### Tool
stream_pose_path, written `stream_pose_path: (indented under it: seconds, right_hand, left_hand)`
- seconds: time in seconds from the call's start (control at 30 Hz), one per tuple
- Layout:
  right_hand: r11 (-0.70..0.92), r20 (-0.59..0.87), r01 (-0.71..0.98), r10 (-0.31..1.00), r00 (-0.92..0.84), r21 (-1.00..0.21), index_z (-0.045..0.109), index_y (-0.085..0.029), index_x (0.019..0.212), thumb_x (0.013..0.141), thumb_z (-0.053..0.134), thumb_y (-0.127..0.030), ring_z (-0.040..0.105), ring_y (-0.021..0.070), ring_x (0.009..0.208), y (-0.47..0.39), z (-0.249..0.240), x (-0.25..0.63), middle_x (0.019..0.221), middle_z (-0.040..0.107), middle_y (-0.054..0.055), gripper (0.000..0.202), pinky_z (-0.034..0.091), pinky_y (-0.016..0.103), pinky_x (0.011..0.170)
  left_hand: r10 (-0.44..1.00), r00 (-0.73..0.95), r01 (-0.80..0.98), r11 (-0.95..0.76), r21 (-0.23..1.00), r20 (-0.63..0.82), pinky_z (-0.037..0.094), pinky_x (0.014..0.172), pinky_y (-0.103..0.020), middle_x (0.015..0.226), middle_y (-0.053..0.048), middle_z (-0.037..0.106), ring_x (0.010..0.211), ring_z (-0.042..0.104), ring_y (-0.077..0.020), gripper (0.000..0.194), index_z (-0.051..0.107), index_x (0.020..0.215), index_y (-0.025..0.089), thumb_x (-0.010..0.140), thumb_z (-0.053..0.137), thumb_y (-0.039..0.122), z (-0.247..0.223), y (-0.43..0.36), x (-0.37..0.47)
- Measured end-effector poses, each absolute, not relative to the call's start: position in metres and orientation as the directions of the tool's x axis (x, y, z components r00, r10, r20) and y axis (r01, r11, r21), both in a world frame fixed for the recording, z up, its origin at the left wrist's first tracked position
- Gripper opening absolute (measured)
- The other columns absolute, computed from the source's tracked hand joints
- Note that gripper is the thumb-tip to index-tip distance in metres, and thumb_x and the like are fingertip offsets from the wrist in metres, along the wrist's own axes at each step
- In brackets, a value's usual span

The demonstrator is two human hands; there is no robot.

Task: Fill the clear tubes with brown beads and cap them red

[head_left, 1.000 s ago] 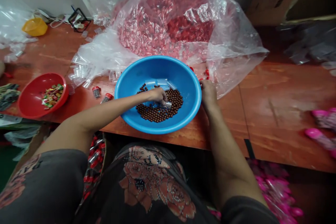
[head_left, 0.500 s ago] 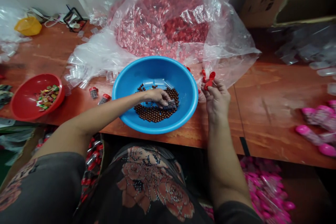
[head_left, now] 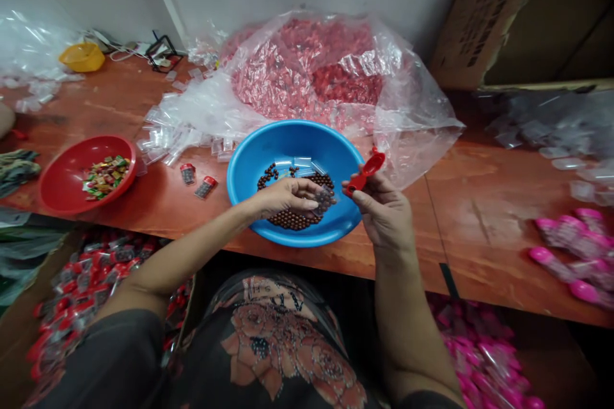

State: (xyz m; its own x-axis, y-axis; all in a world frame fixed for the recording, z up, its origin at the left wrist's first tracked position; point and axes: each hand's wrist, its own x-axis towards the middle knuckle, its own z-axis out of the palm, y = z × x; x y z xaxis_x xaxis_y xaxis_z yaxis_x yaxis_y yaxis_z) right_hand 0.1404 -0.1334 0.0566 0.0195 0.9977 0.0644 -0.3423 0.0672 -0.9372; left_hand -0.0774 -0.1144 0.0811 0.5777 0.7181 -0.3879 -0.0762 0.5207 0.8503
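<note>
My left hand point(head_left: 295, 198) is closed on a small clear plastic tube point(head_left: 325, 200), held over the blue bowl point(head_left: 249, 144) with dark contents showing through its wall. Brown round balls point(head_left: 290, 220) lie in the bowl, along with several empty clear tubes point(head_left: 301, 165). Over the bowl's right rim, my right hand point(head_left: 386, 208) pinches a red flip-top cap point(head_left: 367, 172) with its lid swung up. Tube and cap are apart, a short gap between them. Two filled tubes with red caps point(head_left: 205, 187) lie on the table left of the bowl.
A big clear bag of red caps point(head_left: 307, 64) stands behind the bowl, with loose clear tubes point(head_left: 177, 134) to its left. A red bowl point(head_left: 52, 179) holds wrapped sweets. Pink-capped tubes point(head_left: 570, 236) lie at right. Below the table's front edge sits a box of red-capped tubes point(head_left: 91, 281).
My left hand has lifted the tube up from the balls. My right hand has brought the red cap left and down, closer to the tube. The camera view has shifted.
</note>
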Motion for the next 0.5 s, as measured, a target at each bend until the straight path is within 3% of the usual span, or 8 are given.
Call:
stream_pose_path:
  seconds: [0.1,0.27,0.5]
  right_hand:
    - [0.079,0.089,-0.334,0.996,-0.015,-0.939,0.067,-0.033,0.111,0.071,0.081,-0.023,0.073,0.0183,0.101,-0.141,0.063,0.123,0.103,0.072,-0.004,0.043,0.056,0.041,0.100]
    - [0.187,0.180,-0.323,0.982,0.052,-0.928,0.061,-0.029,0.090,0.073,0.080,-0.022,0.073,0.0187,0.100,-0.148,0.066,0.101,0.100,0.073,-0.005,0.027,0.054,0.048,0.103]
    - [0.224,0.215,-0.199,0.974,0.069,-0.954,0.065,-0.027,0.089,0.074,0.080,-0.024,0.073,0.0197,0.098,-0.158,0.058,0.086,0.101,0.077,-0.001,0.021,0.058,0.043,0.094]
  left_hand:
    - [0.760,0.555,-0.143,0.487,0.862,-0.338,0.056,0.085,-0.035,0.109,-0.008,0.072,0.095,0.067,-0.0162,0.035,0.067,0.108,0.014,0.074,0.071,0.006,0.081,-0.128,-0.081]
    - [0.825,0.487,-0.134,0.396,0.908,-0.288,0.051,0.096,-0.039,0.115,-0.009,0.072,0.105,0.066,-0.0194,0.042,0.069,0.115,0.014,0.073,0.074,0.013,0.076,-0.142,-0.090]
    - [0.875,0.446,-0.120,0.267,0.956,-0.188,0.047,0.103,-0.038,0.118,-0.007,0.073,0.107,0.066,-0.0186,0.042,0.071,0.116,0.018,0.074,0.075,0.022,0.073,-0.154,-0.096]
